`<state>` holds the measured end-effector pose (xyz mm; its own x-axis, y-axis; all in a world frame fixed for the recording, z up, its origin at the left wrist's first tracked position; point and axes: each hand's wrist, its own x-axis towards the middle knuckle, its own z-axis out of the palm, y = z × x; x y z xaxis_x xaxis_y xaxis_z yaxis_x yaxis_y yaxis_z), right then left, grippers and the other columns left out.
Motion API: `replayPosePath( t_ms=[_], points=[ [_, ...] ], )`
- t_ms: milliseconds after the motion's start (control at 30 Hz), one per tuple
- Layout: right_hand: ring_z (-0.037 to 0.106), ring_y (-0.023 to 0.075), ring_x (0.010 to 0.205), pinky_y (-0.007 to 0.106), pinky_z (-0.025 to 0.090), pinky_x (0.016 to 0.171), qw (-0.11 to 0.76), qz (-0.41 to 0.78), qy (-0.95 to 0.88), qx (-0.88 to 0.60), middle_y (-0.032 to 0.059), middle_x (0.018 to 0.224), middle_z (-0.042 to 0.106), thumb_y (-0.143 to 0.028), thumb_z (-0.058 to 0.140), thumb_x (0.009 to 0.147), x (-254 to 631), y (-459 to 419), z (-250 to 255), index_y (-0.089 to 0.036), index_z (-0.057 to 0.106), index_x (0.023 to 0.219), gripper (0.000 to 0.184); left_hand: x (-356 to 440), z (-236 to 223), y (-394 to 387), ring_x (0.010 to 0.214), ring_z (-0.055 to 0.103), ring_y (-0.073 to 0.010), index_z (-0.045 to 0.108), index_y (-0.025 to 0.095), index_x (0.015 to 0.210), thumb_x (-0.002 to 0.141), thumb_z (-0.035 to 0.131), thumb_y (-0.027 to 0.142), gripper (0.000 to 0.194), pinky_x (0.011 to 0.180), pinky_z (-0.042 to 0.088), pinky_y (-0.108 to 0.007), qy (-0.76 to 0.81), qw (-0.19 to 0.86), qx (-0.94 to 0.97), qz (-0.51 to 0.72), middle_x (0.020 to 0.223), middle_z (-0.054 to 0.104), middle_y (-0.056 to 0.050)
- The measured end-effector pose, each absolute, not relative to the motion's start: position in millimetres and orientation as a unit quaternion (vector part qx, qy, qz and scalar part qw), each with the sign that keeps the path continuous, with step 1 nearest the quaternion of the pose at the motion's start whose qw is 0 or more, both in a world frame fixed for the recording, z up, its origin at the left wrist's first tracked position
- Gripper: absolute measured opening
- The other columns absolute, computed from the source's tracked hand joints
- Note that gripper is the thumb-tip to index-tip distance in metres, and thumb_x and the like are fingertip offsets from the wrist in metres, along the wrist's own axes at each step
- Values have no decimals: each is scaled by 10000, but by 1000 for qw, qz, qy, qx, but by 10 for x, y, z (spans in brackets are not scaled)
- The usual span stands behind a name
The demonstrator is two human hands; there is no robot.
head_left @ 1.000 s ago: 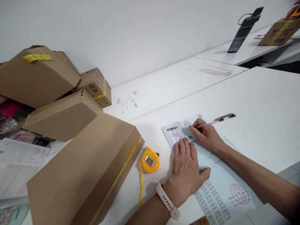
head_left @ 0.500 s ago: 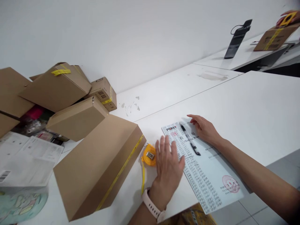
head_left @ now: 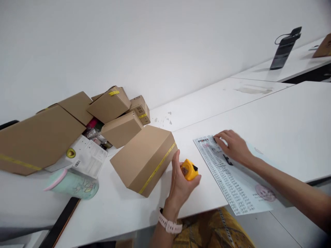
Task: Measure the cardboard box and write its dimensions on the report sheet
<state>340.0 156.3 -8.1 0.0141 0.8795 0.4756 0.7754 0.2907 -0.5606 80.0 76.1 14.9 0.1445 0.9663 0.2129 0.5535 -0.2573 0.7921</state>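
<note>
My left hand [head_left: 181, 179] is closed around a yellow tape measure [head_left: 189, 169], lifted just off the white table [head_left: 271, 117], right beside a cardboard box with a yellow tape stripe [head_left: 144, 159]. My right hand [head_left: 234, 146] lies with fingers spread flat on a printed sheet [head_left: 232, 179] that overhangs the table's near edge. A black pen [head_left: 227, 159] lies on the sheet, partly hidden under that hand.
A heap of cardboard boxes [head_left: 77, 117] fills the left of the table, with white papers [head_left: 85, 156] and a pale green cup lying on its side [head_left: 74, 184]. A black stand [head_left: 284, 48] and another box [head_left: 323, 50] sit on the far table.
My right hand put the pen down on the sheet and now rests flat on it. My left hand left the sheet, moved left and picked up the tape measure. The view swung left.
</note>
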Motion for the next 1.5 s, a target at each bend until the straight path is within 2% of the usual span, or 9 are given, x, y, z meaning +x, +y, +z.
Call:
replayPosePath(
  t_ms=[100,200,367,567,700,800,1000,1200,1500],
  points=[
    [639,273,897,412,488,810,333,376,-700,-508,92,958,730,-584,319,1010,2920,1176,243,-232,725,918,545,721,359,503,906,629,-195,139,252,1565,730,793,192,1063,828,556,-350,491,373,682,393,1097,598,-65],
    [602,236,809,378,470,756,293,460,-718,-431,56,870,696,-646,359,990,2566,863,461,-236,679,847,539,646,494,336,917,622,-217,137,271,1571,670,800,166,1124,840,558,-382,469,409,679,390,1086,601,-62],
    [537,195,706,321,451,644,318,484,-708,-405,25,741,610,-703,565,873,2421,790,684,-231,569,763,485,350,631,49,868,645,-222,145,320,1571,659,788,182,1125,802,577,-382,477,421,659,402,1103,624,-67],
    [614,208,903,327,510,822,409,455,-672,-417,82,968,700,-608,547,943,2376,1567,1237,-202,650,810,440,-564,1098,-241,980,678,-267,366,279,1492,731,774,300,863,756,578,-348,550,354,566,501,1380,584,-139],
    [608,212,1065,363,511,934,408,463,-638,-460,135,1195,676,-427,503,1028,2053,2203,1348,-123,681,1019,352,-1234,1329,-132,1266,569,-316,446,239,1435,736,805,442,812,970,508,-371,593,352,528,495,1565,436,-149],
    [650,229,1062,442,559,901,397,472,-608,-500,106,1280,637,-369,605,988,1761,2472,1240,-177,624,1262,336,-1550,1371,60,1231,607,-308,441,182,1432,742,791,422,810,982,486,-366,596,437,495,457,1476,542,-177],
    [643,232,849,332,512,704,436,446,-563,-542,84,871,713,-502,591,917,1653,2168,889,-196,605,739,354,-1788,1398,349,973,712,-249,475,149,1405,750,758,367,747,849,502,-321,562,497,519,410,1108,759,-101],
    [617,249,789,325,479,619,483,391,-553,-554,75,770,674,-652,561,846,2274,1506,697,-231,582,690,450,-1713,1506,610,973,715,-261,561,174,1341,694,772,316,695,858,504,-340,513,560,556,338,1151,750,-110],
    [612,227,743,324,455,631,422,414,-566,-575,91,796,694,-558,583,838,2455,1604,862,-197,649,714,387,-1673,1744,912,967,708,-278,639,157,1276,722,731,341,591,833,497,-340,507,562,582,297,1124,762,-128]
  ],
)
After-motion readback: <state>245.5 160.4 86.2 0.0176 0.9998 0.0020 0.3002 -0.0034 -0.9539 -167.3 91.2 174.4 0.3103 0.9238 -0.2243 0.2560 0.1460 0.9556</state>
